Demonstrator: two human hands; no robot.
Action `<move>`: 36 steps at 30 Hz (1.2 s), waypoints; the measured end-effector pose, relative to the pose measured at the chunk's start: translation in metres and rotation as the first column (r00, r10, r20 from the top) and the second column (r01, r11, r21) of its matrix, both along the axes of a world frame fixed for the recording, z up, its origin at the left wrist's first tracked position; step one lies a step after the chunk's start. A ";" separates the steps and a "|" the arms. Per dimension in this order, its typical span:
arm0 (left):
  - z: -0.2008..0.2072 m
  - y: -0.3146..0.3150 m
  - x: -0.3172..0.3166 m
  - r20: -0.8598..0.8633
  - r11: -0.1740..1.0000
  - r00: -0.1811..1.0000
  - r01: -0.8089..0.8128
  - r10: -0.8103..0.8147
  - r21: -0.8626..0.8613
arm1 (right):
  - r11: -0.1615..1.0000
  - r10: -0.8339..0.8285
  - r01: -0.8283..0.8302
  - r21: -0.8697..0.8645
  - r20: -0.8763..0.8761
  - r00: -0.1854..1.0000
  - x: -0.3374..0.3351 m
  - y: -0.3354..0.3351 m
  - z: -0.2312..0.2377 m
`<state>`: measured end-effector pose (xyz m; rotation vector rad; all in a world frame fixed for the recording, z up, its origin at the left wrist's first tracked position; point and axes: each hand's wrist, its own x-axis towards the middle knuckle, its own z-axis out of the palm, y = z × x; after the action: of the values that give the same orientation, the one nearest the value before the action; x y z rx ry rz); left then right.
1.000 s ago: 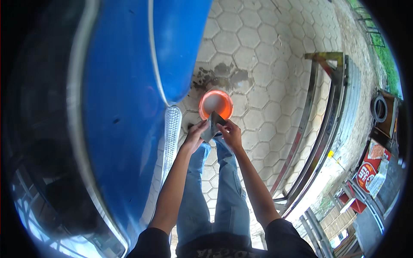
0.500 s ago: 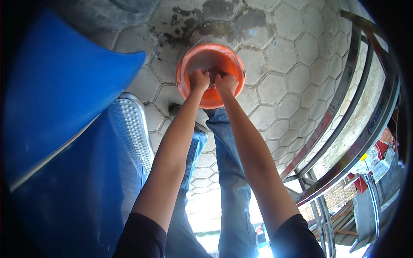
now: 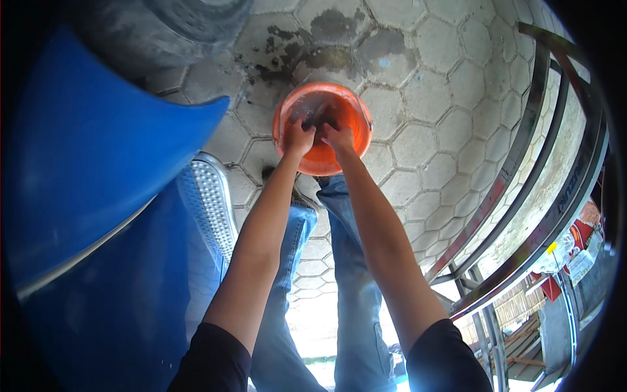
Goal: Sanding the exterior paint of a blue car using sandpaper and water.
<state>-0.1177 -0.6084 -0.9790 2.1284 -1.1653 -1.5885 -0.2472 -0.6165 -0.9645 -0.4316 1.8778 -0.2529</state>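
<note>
An orange bucket (image 3: 363, 145) stands on the paving in front of my feet, with murky water inside. Both my hands reach down into it. Between them lies a dark, wet-looking cloth (image 3: 320, 123), partly under the water, so its full shape is hidden. My left hand (image 3: 299, 138) is curled at the cloth's left side, its fingertips dipping out of sight. On the other side my right hand (image 3: 338, 138) bends its fingers into the cloth, thumb toward the middle. The bucket's thin handle rests along its right rim.
A large blue panel (image 3: 117, 130) rises at the left, beside a perforated metal step (image 3: 210, 196). Curved metal rails (image 3: 522, 176) run along the right. Grey hexagonal paving (image 3: 418, 140) has dark wet patches beyond the bucket. A dark rounded object (image 3: 202, 26) stands far left.
The bucket and hands sit slightly lower in the picture. My hands have loosened from tight fists around the cloth and dipped it deeper into the water.
</note>
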 end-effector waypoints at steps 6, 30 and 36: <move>0.140 -0.022 -0.016 -0.317 0.891 0.863 -0.274 0.394 0.361 | 0.861 -0.494 0.478 0.172 0.502 0.710 -0.028 -0.013 0.108; 0.686 0.077 0.088 -0.588 0.365 0.408 -0.910 0.698 -0.199 | 0.759 0.537 0.095 -0.644 0.702 0.468 0.102 -0.055 0.760; 0.596 0.342 0.058 0.314 0.430 0.324 -0.822 0.892 -0.373 | 0.103 0.926 0.134 -0.986 0.144 0.349 0.209 0.032 0.869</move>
<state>-0.0596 -0.2669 -0.3825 2.4025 -0.0175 -0.4473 -0.0381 -0.5849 -0.0955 -1.5003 0.1902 -0.9560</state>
